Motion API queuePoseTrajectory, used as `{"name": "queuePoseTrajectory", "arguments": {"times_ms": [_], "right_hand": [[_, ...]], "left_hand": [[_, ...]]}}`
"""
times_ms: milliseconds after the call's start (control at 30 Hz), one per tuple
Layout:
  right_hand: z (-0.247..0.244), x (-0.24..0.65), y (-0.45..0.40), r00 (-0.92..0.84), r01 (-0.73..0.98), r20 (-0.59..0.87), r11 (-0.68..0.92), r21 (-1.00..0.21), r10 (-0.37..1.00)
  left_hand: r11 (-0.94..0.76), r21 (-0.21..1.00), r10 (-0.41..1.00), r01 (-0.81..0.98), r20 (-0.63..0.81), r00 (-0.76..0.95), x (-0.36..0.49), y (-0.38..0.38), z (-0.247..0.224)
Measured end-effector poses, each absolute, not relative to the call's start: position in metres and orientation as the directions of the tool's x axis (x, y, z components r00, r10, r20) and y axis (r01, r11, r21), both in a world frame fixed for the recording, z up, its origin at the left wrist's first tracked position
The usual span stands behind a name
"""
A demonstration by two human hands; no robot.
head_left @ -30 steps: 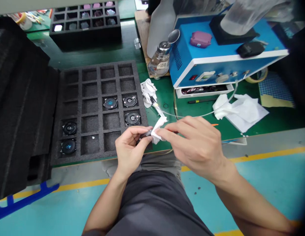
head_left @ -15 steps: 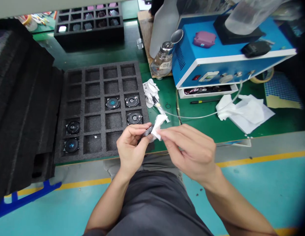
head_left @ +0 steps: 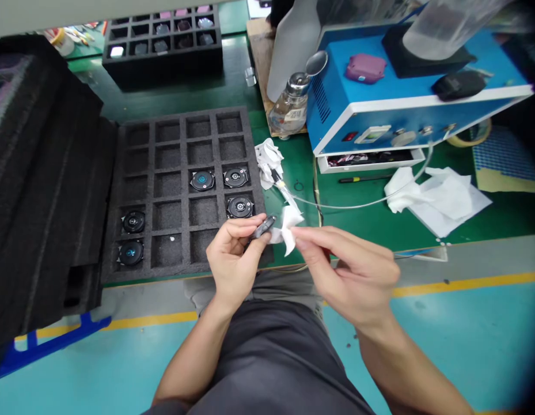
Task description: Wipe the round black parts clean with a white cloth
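Note:
Between the thumb and fingers of my left hand (head_left: 233, 253) is a dark round watch case (head_left: 264, 226), tilted on its edge. My right hand (head_left: 353, 271) pinches a crumpled white wipe (head_left: 289, 227) just to the right of the case. Part of the wipe reaches toward my left thumb; I cannot tell whether it touches the case. Behind my left hand lies a black foam tray (head_left: 167, 210) with square pockets. Several similar watch cases sit in it, among them one (head_left: 240, 206) close to my left fingers.
A dispenser syringe (head_left: 284, 187) on a thin tube lies by crumpled wipes (head_left: 269, 161). The blue machine (head_left: 379, 124) stands at the back right, beside a glass alcohol bottle (head_left: 290, 106). Stacked black foam (head_left: 46, 190) rises at left. More white wipes (head_left: 444, 193) lie at right.
My right hand has drawn the wipe a little to the right, away from the watch case, so more of the case's edge shows. The whole view has shifted slightly.

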State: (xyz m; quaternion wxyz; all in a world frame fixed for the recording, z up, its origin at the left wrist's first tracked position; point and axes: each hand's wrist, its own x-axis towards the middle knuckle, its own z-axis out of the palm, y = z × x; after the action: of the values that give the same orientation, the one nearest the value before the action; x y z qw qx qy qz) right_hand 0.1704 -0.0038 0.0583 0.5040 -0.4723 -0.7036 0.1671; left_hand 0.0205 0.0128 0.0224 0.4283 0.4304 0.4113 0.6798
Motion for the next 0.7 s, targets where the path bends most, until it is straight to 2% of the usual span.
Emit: {"name": "queuePoseTrajectory", "arguments": {"times_ms": [233,433,700], "right_hand": [[0.066,0.191,-0.001,-0.076,0.621,0.539,0.463,-0.632,0.839],[0.071,0.208,0.001,-0.159,0.727,0.613,0.512,-0.458,0.774],[0.071,0.201,0.005,-0.305,0.791,0.612,0.552,-0.263,0.73]], "left_hand": [[-0.293,0.935,0.939,-0.201,0.242,-0.242,0.016,0.014,0.023],[-0.263,0.963,0.951,0.062,0.27,-0.15,0.009,0.014,0.023],[-0.25,0.968,0.958,0.004,0.248,-0.14,0.013,0.014,0.024]]}}
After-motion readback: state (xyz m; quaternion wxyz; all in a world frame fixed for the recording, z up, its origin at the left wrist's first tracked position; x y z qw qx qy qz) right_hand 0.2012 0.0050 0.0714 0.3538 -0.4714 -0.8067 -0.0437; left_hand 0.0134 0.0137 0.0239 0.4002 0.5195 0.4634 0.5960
